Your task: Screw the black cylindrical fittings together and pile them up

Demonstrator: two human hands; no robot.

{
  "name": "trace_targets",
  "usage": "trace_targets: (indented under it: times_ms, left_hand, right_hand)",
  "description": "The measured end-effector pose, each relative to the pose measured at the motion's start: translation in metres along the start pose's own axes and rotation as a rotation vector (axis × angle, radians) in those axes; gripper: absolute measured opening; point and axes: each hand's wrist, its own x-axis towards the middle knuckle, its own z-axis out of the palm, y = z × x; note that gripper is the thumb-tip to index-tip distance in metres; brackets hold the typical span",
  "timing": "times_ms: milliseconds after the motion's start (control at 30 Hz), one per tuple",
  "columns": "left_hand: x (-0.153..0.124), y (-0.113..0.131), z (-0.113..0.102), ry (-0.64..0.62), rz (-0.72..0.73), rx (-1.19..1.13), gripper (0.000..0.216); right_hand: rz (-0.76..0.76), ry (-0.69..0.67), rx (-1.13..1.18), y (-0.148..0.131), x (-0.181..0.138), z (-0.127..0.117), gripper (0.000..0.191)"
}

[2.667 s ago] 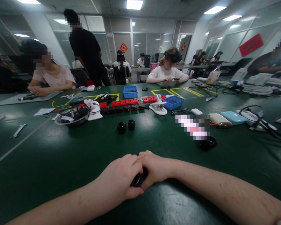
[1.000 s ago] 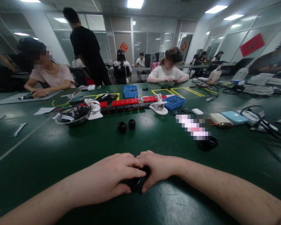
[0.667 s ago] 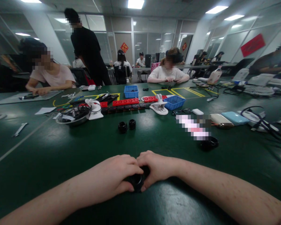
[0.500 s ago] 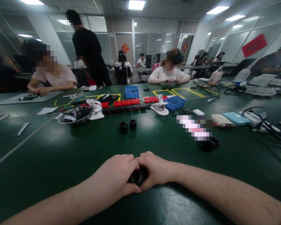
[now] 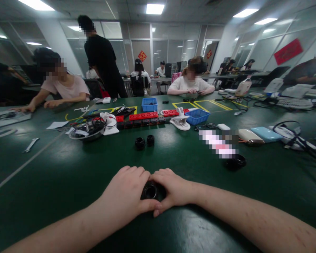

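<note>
Close to the front of the green table [image 5: 100,165], my left hand [image 5: 129,189] wraps round a black ring-shaped fitting [image 5: 150,192] with a round hole facing me. My right hand [image 5: 175,189] closes in from the other side, its thumb tip against the left thumb. Dark material shows inside the right hand's curve; whether it is the same fitting or a second one, I cannot tell. Farther off stand two similar black fittings, one on the left [image 5: 139,143] and one on the right [image 5: 150,140].
Beyond lie red power strips [image 5: 143,116], a white clip stand [image 5: 180,121], blue bins [image 5: 149,104], and a metal bowl of cables [image 5: 86,133]. Rightward are a black coil-like object [image 5: 236,162] and a light-blue case [image 5: 265,134]. A wrench [image 5: 31,144] lies left. Several people work across the table.
My hands have shifted slightly left, and the fitting's hole now faces more toward me. The seated person at left has reached an arm outward.
</note>
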Motion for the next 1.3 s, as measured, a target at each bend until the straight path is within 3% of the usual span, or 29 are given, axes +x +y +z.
trace_targets:
  times_ms: [167,267,367,667,867,1000,1133,1200,1300]
  left_hand:
    - [-0.004,-0.020,-0.013,-0.092,0.327,-0.265,0.042]
    - [-0.001,-0.025,-0.012,-0.184,0.396,-0.331,0.043]
    - [0.002,-0.022,-0.008,-0.200,0.348,-0.333,0.038]
    - [0.006,0.007,0.009,-0.036,-0.013,0.014,0.031]
    - [0.006,0.013,0.020,0.112,-0.060,0.151,0.035]
    - [0.005,0.008,0.019,0.148,-0.057,0.135,0.043]
    - [0.001,-0.006,0.004,0.112,0.091,-0.052,0.038]
    - [-0.001,-0.014,-0.005,0.044,0.234,-0.178,0.030]
    - [-0.002,-0.024,-0.014,-0.086,0.350,-0.300,0.034]
  right_hand:
    - [-0.076,-0.081,0.085,0.005,0.001,-0.009,0.053]
    - [-0.073,-0.082,0.086,0.006,0.002,-0.009,0.039]
    - [-0.060,-0.068,0.088,0.005,0.002,-0.007,0.031]
    - [0.144,0.068,0.040,-0.006,0.004,0.008,0.040]
    - [0.241,0.134,-0.109,-0.016,0.003,0.015,0.039]
    - [0.179,0.132,-0.072,-0.013,0.002,0.012,0.050]
    - [0.065,0.064,0.032,-0.004,0.001,0.003,0.060]
    - [0.012,0.012,0.082,0.000,0.002,-0.002,0.059]
    - [-0.027,-0.048,0.121,0.002,0.002,-0.008,0.055]
